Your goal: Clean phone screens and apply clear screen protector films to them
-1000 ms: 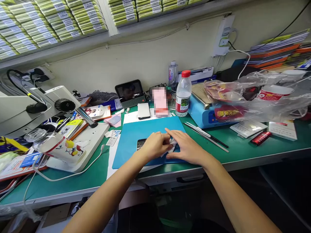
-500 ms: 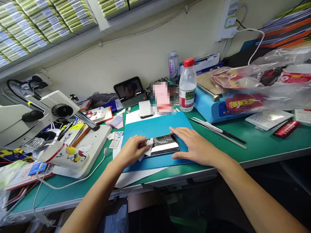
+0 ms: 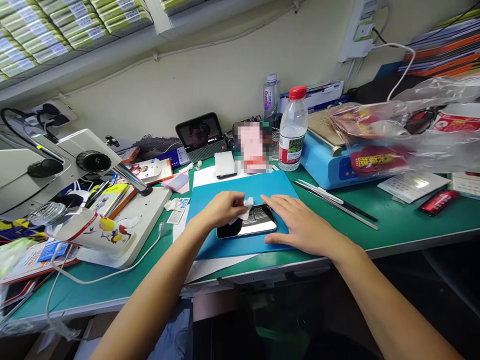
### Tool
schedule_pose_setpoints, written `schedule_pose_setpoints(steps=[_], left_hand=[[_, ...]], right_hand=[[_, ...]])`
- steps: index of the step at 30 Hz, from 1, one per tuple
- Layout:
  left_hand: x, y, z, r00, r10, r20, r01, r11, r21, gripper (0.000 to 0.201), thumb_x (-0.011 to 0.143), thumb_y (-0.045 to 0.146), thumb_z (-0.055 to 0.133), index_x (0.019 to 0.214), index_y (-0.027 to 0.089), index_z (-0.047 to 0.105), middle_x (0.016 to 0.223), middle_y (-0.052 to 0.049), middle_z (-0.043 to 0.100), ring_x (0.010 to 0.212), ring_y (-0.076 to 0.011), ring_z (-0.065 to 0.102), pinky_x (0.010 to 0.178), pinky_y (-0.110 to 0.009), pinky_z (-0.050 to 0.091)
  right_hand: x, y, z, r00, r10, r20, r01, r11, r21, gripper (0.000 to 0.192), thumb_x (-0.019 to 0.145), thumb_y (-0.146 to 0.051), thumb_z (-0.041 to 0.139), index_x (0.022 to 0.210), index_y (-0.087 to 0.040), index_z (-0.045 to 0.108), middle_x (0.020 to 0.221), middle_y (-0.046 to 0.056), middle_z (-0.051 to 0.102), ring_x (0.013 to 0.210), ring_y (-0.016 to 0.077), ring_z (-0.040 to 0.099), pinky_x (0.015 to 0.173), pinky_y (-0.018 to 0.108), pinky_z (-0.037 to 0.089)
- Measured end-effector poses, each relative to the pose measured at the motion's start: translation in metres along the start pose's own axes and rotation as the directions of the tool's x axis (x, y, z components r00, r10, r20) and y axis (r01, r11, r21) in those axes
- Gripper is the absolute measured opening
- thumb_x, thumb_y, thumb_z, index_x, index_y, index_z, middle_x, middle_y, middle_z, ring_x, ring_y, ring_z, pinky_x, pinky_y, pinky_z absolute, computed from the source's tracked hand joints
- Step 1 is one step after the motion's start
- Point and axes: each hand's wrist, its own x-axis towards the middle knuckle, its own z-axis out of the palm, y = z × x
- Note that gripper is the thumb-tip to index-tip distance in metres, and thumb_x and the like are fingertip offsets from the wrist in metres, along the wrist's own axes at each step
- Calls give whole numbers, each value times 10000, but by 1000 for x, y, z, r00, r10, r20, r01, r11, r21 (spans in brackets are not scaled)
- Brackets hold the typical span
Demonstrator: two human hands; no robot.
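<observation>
Yellow Chinese characters on red packet (image 3: 376,161) inside clear bag at right, too small to make out, purple vertical lettering on small bottle (image 3: 270,96) at centre back, illegible, barcode stickers on green boxes (image 3: 56,30) upper left, unreadable

the room is bright and the light is even. the phone screen (image 3: 247,223) shines. edges look bent, and one spot is blurred.

A small phone repair workshop is shown — a green bench mat (image 3: 393,225) is crowded with a microscope (image 3: 56,165) at the left, a blue heating plate (image 3: 330,160) far right, and tweezers (image 3: 333,200), while boxed parts (image 3: 56,30) are stacked on shelves above.
</observation>
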Motion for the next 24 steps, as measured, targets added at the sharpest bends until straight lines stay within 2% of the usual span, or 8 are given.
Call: schedule_pose_setpoints(steps=[5,9,14,18,20,24], left_hand=[[25,19,10,997,54,48,-51,997,-57,263,839,236,600,639,202,434,626,50,498,610,-125,439,567,-252,288],[24,10,0,995,48,86,-39,994,-102,234,820,246,618,653,198,461,642,48,502,625,-125,468,567,-238,320],[-2,-16,-19,996,28,83,-19,995,-100,270,827,270,621,634,201,445,626,51,472,614,-125,450,566,-241,322],[-35,-27,-23,1000,30,0,-30,999,-34,298,871,311,593,640,202,440,674,33,490,657,-139,446,602,-260,308],[-50,-35,-28,999,18,-39,-18,1000,1,314,878,322,591,633,202,434,683,26,498,656,-142,440,606,-267,306],[-65,-53,-40,983,-39,-178,52,996,70,291,909,351,547,672,213,446,685,14,504,653,-161,445,606,-279,303]], right_hand=[[1,1,2,999,-38,-27,38,999,-3,961,829,-761,545,1586,-217,310,1518,167,516,1387,387,458,1089,576,416],[3,4,5,999,-31,-30,31,999,-12,816,912,-685,476,1583,-248,315,1540,149,497,1406,378,444,1098,589,406],[5,7,7,1000,0,-9,0,999,-40,819,916,-694,444,1577,-226,328,1547,153,487,1420,384,427,1117,589,397],[5,7,8,1000,20,-11,-20,998,-54,883,865,-743,491,1568,-226,353,1601,154,407,1437,407,393,1111,597,409],[6,8,8,999,46,6,-45,998,-53,857,860,-741,502,1543,-233,403,1619,137,379,1445,407,380,1115,595,408],[7,7,6,998,62,13,-61,998,-20,791,861,-722,523,1484,-234,493,1592,126,424,1440,399,387,1133,596,380]])
